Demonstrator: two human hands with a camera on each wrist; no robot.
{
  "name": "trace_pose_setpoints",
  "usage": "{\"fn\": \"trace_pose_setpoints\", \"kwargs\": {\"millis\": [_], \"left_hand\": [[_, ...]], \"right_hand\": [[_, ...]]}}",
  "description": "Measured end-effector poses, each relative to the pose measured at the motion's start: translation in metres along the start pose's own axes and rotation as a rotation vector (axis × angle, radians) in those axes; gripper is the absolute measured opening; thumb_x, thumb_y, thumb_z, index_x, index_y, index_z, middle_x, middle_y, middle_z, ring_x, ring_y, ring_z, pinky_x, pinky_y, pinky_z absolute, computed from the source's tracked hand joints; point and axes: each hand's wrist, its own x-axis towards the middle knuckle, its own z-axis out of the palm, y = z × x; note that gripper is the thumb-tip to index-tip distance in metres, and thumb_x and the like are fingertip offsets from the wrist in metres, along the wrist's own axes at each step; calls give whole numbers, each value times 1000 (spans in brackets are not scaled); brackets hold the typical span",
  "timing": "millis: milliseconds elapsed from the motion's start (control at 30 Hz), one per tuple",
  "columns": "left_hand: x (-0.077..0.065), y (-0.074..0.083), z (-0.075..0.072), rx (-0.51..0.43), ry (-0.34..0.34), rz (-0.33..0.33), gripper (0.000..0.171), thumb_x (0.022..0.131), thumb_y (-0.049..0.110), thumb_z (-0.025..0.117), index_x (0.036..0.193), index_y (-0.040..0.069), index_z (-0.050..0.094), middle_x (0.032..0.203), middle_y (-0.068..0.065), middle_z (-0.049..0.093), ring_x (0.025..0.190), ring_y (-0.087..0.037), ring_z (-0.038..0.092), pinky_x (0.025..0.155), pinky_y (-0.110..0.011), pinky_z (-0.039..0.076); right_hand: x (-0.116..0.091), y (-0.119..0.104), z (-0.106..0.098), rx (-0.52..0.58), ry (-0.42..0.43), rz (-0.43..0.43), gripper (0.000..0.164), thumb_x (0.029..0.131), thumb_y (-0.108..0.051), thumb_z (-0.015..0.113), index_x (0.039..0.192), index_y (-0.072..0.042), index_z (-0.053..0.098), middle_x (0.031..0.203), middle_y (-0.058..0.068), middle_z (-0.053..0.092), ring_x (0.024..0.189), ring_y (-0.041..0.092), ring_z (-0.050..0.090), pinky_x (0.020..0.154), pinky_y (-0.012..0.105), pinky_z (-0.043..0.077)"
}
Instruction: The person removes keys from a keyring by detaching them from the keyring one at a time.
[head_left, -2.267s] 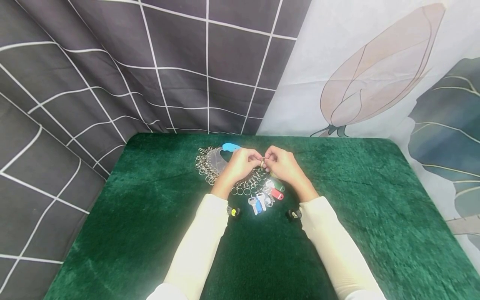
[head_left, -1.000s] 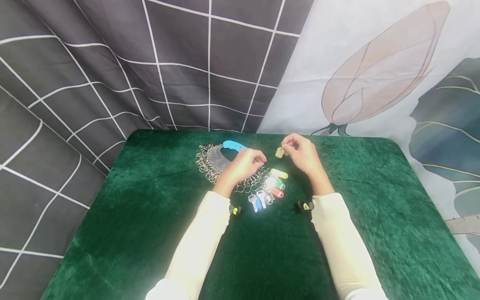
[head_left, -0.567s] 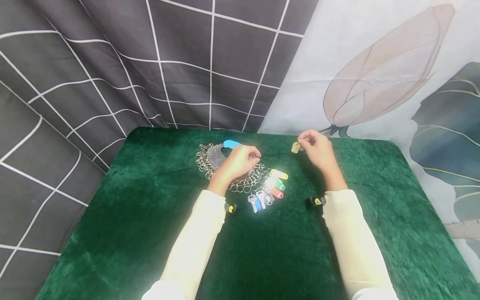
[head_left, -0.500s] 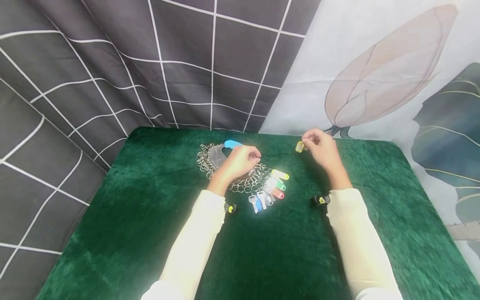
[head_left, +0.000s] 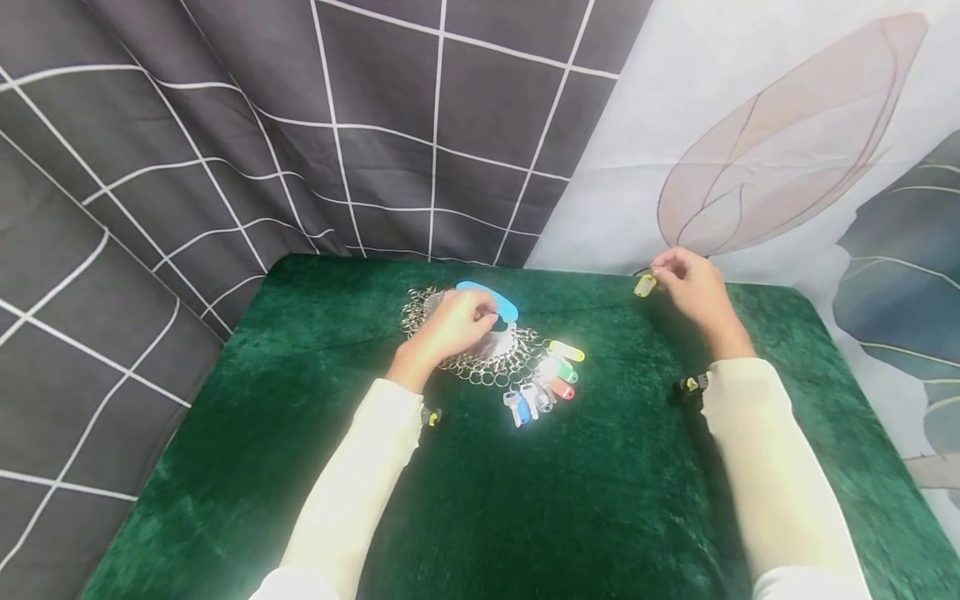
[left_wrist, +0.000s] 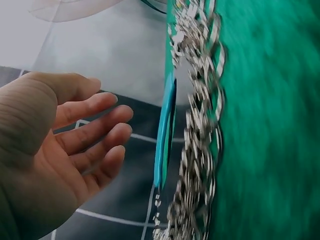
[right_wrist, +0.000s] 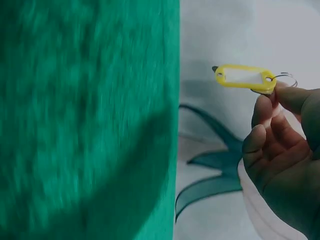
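Note:
My right hand (head_left: 697,290) pinches a yellow key tag (right_wrist: 245,76) with a white label by its small metal ring (right_wrist: 287,77). It holds the tag up near the table's far edge; a dark tip shows behind the tag. My left hand (head_left: 450,321) hovers with loosely bent fingers and holds nothing. In the left wrist view its fingers (left_wrist: 116,134) are apart from the blue handle (left_wrist: 165,132). Below that hand lies a clear fan-shaped holder with a blue handle (head_left: 491,300) and several metal key rings (head_left: 495,375) round its edge, partly hidden by the hand.
Right of the holder's rings lie a yellow tag (head_left: 567,350), a green tag (head_left: 566,372), a red tag (head_left: 562,388) and keys (head_left: 513,407) with a blue tag (head_left: 523,408). They rest on a green cloth-covered table (head_left: 570,500). Patterned curtains (head_left: 375,150) stand behind.
My hands were together over the holder, then parted. My right hand has carried the yellow key tag right to the far edge; my left hand has drifted left, baring more of the blue handle.

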Motion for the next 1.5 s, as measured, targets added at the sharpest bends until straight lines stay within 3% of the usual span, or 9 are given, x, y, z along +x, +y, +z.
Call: {"fn": "trace_pose_setpoints", "kwargs": {"millis": [300,600,867,1233,1500], "left_hand": [[-24,-17,-21,205,-62,30,14,91,22,62,96,10,68,98,-9,67,100,-26,60,90,-44,52],[-44,-29,-33,329,-64,106,11,91,20,63,89,10,67,87,-5,65,83,-23,59,76,-43,54],[-59,-30,-37,350,-79,148,10,91,19,63,91,10,67,85,-5,63,81,-23,58,74,-42,54],[-67,-34,-42,409,-82,220,8,89,17,65,90,9,67,82,-5,61,77,-23,55,70,-40,53],[-72,-33,-49,434,-82,241,13,88,17,67,94,6,69,87,-9,67,81,-25,61,78,-44,55]], "right_hand": [[-5,22,-25,-82,-57,5,28,102,-26,47,111,-1,57,108,27,62,96,40,56,74,58,46],[-9,42,-43,-200,-47,-41,22,102,-19,47,107,1,57,105,30,62,94,45,55,76,64,43],[-10,53,-44,-290,-61,-131,13,98,-10,52,101,1,58,96,31,65,88,46,58,74,64,43],[-7,44,-31,-310,-151,-120,14,97,-11,53,100,1,58,99,33,66,93,48,59,76,64,45],[-8,48,-46,-360,-105,-84,13,96,-10,52,100,3,57,97,34,65,87,49,59,69,62,45]]}}
